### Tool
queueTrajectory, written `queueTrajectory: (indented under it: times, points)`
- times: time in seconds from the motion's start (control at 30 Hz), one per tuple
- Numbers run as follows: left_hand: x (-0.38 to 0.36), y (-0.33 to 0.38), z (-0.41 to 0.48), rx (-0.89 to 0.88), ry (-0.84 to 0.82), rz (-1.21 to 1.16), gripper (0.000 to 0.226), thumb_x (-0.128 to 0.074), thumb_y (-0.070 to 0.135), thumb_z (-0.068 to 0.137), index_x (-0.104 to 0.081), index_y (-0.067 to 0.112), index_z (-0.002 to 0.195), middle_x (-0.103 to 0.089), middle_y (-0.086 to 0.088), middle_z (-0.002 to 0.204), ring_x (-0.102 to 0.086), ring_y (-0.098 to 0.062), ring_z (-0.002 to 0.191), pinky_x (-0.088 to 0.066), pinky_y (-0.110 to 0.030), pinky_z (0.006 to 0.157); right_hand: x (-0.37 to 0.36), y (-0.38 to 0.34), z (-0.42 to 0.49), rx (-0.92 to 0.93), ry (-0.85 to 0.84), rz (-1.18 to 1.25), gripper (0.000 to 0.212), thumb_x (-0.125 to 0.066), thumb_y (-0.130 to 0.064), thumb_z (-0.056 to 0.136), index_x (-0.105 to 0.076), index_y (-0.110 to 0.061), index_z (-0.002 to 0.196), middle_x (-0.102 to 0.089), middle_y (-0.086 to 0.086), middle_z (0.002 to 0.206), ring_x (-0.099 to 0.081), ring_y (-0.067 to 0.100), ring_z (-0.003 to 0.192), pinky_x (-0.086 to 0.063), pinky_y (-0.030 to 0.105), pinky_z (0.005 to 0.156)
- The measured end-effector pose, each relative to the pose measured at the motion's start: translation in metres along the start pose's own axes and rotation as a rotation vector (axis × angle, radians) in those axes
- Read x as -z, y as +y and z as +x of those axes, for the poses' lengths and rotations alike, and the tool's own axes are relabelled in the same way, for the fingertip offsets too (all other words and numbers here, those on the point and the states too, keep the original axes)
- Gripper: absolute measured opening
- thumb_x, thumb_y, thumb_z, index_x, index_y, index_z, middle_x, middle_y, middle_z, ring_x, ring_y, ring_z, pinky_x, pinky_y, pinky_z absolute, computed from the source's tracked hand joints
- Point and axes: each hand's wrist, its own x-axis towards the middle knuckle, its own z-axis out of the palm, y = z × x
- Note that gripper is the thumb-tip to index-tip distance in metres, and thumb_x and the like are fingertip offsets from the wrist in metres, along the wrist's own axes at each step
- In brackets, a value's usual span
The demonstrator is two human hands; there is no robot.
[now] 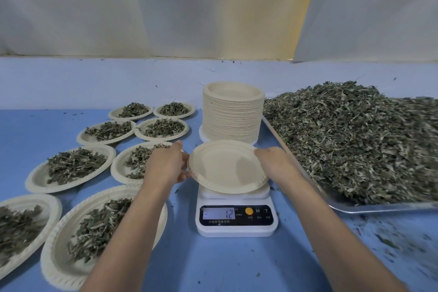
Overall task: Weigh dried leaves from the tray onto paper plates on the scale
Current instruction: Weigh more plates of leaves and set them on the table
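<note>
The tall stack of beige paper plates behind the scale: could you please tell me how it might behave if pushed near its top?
Probably the tall stack of beige paper plates would shear or lean rather than slide whole, being many thin loose layers. Nested rims may hold them together somewhat.

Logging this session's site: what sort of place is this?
Probably a small herb-packing workbench: a metal tray heaped with dried leaves, a digital scale, and filled paper plates lined up at left.

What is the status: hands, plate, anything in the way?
Hands: left hand and right hand grip the empty plate by its rim. Plate tilted over the scale, no leaves yet. Nothing in the way.
</note>
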Motion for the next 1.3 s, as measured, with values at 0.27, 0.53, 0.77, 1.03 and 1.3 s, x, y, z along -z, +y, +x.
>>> queueTrajectory:
  times: [0.27, 0.53, 0.77, 1.03, 1.3]
  points:
    - [0.001, -0.003, 0.002, 0.050, -0.026, 0.031, 0.040, -0.043, 0.031, 0.095, -0.064, -0.001, 0.084, -0.070, -0.019, 0.083, -0.060, -0.028, 0.058, -0.047, -0.030, 0.054, -0.001, 0.004, -0.001, 0.031, 0.006, 0.007, 0.040, -0.040, -0.024, 0.096, -0.027, -0.014, 0.060, -0.028, 0.002, 0.060, -0.023, 0.018, 0.054, -0.016, 0.031, 0.051]
    - [0.000, 0.006, -0.010, -0.246, 0.058, 0.086, 0.019, -0.044, 0.016, 0.091, -0.059, 0.012, 0.081, -0.059, -0.008, 0.080, -0.052, -0.019, 0.078, -0.041, -0.036, 0.081, 0.016, 0.009, 0.001, 0.206, 0.380, 0.053, 0.031, -0.041, -0.016, 0.095, -0.061, -0.003, 0.115, -0.066, 0.012, 0.110, -0.059, 0.029, 0.091, -0.046, 0.038, 0.078]
    - [-0.030, 0.030, -0.042, -0.427, -0.013, 0.042, 0.028, -0.041, 0.015, 0.093, -0.069, 0.018, 0.091, -0.069, 0.003, 0.102, -0.061, -0.014, 0.101, -0.046, -0.037, 0.095, 0.056, 0.048, 0.061, 0.139, 0.427, -0.492, 0.053, -0.044, -0.020, 0.099, -0.025, -0.023, 0.149, -0.006, 0.007, 0.160, -0.005, 0.030, 0.147, -0.017, 0.047, 0.116]
    - [-0.072, 0.045, -0.055, -0.420, -0.125, -0.074, 0.028, -0.045, 0.015, 0.090, -0.070, 0.024, 0.080, -0.071, 0.006, 0.094, -0.064, -0.011, 0.094, -0.048, -0.040, 0.095, 0.056, 0.074, 0.088, 0.035, 0.184, -0.722, 0.051, -0.035, -0.051, 0.098, -0.042, -0.020, 0.138, -0.033, 0.009, 0.148, -0.025, 0.036, 0.137, -0.025, 0.049, 0.109]
    - [-0.076, 0.042, -0.056, -0.375, -0.152, -0.130, 0.030, -0.045, 0.016, 0.090, -0.069, 0.023, 0.075, -0.071, 0.009, 0.087, -0.066, -0.007, 0.083, -0.049, -0.037, 0.089, 0.055, 0.067, 0.076, 0.076, 0.235, -0.730, 0.047, -0.032, -0.053, 0.098, -0.038, -0.033, 0.140, -0.020, 0.007, 0.153, -0.028, 0.037, 0.133, -0.031, 0.052, 0.102]
